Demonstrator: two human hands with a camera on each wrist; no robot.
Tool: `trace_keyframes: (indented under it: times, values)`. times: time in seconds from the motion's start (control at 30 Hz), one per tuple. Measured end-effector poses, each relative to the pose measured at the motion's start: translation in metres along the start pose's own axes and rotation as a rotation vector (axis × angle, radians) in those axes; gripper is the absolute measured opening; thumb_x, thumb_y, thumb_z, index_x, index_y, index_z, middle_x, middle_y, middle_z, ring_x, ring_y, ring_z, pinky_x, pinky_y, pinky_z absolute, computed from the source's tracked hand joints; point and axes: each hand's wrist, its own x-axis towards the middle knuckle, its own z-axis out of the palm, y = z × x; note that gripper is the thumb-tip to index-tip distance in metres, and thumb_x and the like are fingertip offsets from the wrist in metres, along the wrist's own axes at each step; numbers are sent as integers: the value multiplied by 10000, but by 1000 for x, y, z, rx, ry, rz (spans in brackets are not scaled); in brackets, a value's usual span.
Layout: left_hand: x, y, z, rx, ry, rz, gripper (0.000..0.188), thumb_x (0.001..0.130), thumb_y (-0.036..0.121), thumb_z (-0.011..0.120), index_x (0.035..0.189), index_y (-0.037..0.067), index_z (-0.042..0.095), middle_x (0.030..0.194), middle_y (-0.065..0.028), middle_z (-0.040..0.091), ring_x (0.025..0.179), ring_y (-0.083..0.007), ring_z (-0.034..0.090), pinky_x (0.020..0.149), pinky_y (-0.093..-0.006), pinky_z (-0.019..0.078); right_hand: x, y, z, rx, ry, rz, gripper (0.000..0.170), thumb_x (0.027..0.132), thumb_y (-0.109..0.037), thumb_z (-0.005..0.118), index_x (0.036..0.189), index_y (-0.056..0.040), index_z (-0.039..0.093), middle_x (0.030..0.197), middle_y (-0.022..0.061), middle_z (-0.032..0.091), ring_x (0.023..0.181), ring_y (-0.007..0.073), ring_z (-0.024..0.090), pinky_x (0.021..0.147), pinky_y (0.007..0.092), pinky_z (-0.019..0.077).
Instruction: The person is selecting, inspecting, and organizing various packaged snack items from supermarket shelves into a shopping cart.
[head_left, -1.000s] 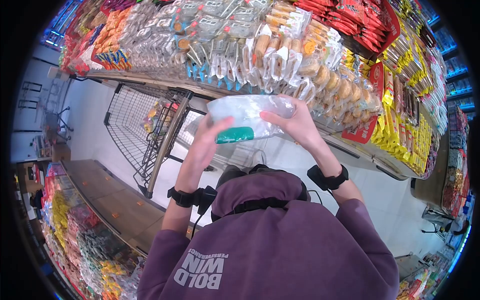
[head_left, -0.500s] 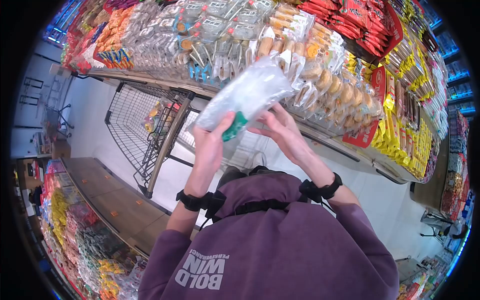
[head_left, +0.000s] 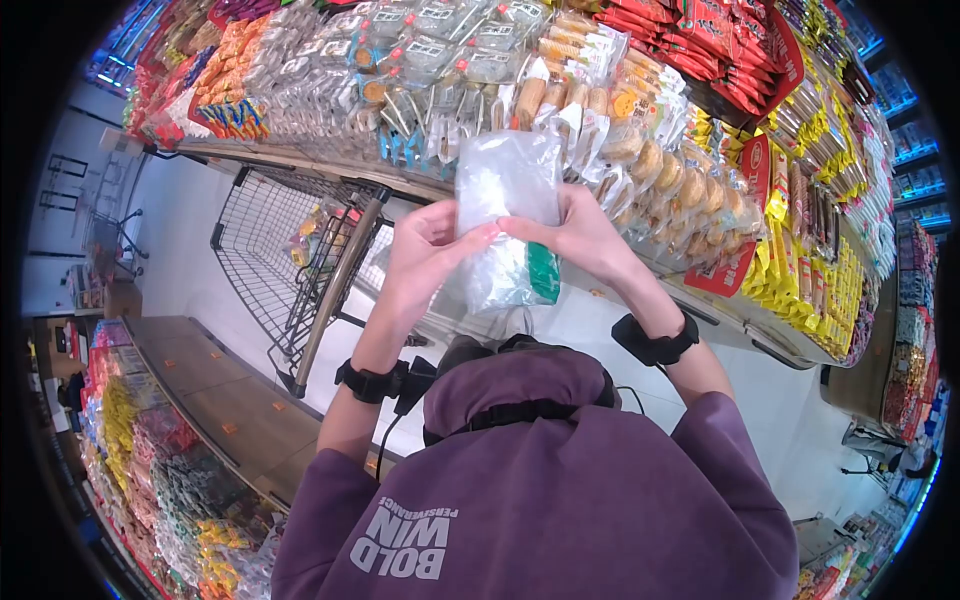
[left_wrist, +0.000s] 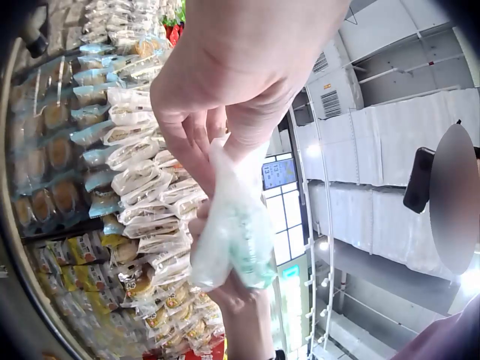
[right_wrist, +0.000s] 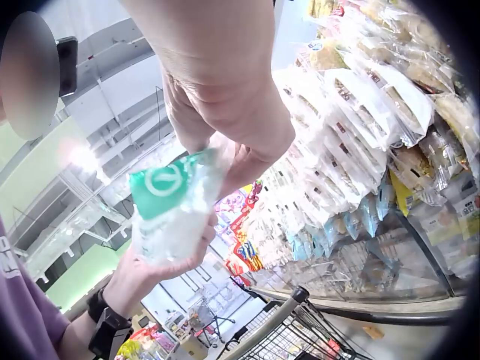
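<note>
A clear, whitish plastic bag (head_left: 505,190) with a green printed patch stands lengthwise between both hands in the head view. My left hand (head_left: 422,250) grips its left edge, and my right hand (head_left: 590,235) pinches the right edge, the thumbs nearly meeting across its front. In the left wrist view the bag (left_wrist: 232,240) hangs from the fingers of my left hand (left_wrist: 240,82). The right wrist view has the bag (right_wrist: 172,225) below my right hand (right_wrist: 225,97), its green patch turned to the camera. What the bag's back rests on is hidden.
A shopping cart (head_left: 335,270) with a few packets inside stands left of the hands. Beyond them runs a counter heaped with wrapped snacks (head_left: 650,170). Another shelf unit (head_left: 215,390) with packets is at lower left, and pale floor (head_left: 745,400) shows at the right.
From a slant across the hands, the bag has swung to nearly lengthwise. My right hand, loose beside it half a second ago, now holds its right edge; my left hand has shifted along it.
</note>
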Motion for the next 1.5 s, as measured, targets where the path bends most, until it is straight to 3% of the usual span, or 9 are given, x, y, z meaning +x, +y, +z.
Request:
trace_keyframes:
  times: [0.2, 0.4, 0.5, 0.63, 0.77, 0.93, 1.07, 1.37, 1.5]
  values:
    - [4, -5, -16, -143, -31, -104, 269, 864, 87, 718, 1113, -17, 712, 1027, -91, 743, 866, -130, 701, 774, -268, 544, -7, -1, -11, 150, 15, 64, 158, 901, 0, 656, 1045, 29, 715, 949, 29, 717, 852, 72, 621, 809, 263, 507]
    - [8, -24, -27, -249, -91, -82, 205, 845, 25, 642, 1023, -5, 740, 983, -83, 742, 846, -132, 683, 750, -245, 519, -10, 16, -15, -99, 14, -218, 356, 753, 191, 463, 952, 62, 728, 1112, 106, 696, 1006, 144, 638, 896, 290, 495]
    - [9, -31, -29, -97, -88, -13, 198, 839, -42, 594, 952, -2, 751, 969, -76, 741, 813, -119, 659, 735, -236, 502, -13, 20, -18, -70, -20, -352, 300, 828, 113, 502, 1025, 24, 710, 1241, 159, 652, 1153, 216, 599, 1000, 328, 429]
    - [7, -27, -29, 150, -78, 139, 232, 835, -112, 548, 900, -21, 752, 959, -69, 739, 775, -107, 628, 718, -235, 485, -20, -6, -13, 575, 92, 38, 376, 927, -164, 664, 1276, -39, 603, 1324, 139, 599, 1171, 200, 579, 1019, 328, 408]
    - [9, -18, -9, 142, 24, 261, 217, 874, -92, 555, 966, -30, 741, 914, -60, 725, 835, -120, 655, 766, -242, 503, -18, -5, 2, -3, -52, 131, 445, 815, -231, 827, 1157, 3, 666, 1095, 78, 688, 987, 105, 619, 862, 279, 490]
    - [-5, -2, 13, -390, 247, 26, 220, 941, 29, 610, 1137, -32, 687, 933, -102, 721, 924, -138, 674, 804, -266, 540, -17, -4, 0, 86, 88, 111, 338, 834, -209, 814, 1057, 15, 694, 928, 28, 709, 832, 78, 628, 761, 266, 508]
    - [-11, 0, 18, -4, -37, 15, 284, 893, 81, 736, 1141, -39, 672, 1040, -106, 729, 930, -121, 691, 818, -268, 551, -13, -1, 1, -17, 79, 37, 277, 849, -143, 789, 1053, 20, 696, 942, 47, 708, 856, 79, 632, 776, 259, 519]
    - [-4, -10, -4, -88, -83, -130, 232, 896, 51, 705, 1102, -56, 700, 1032, -117, 734, 874, -136, 710, 770, -281, 581, -18, -1, -13, 102, -44, 50, 264, 826, -26, 771, 1080, 7, 707, 964, 30, 715, 882, 79, 645, 817, 268, 524]
    - [-5, -2, -5, -216, -162, -150, 227, 903, 29, 646, 1101, -61, 711, 1019, -145, 737, 862, -202, 730, 745, -307, 612, -17, -1, -19, 121, -78, 17, 220, 802, 95, 688, 990, 2, 754, 1047, 104, 738, 963, 141, 683, 859, 288, 537]
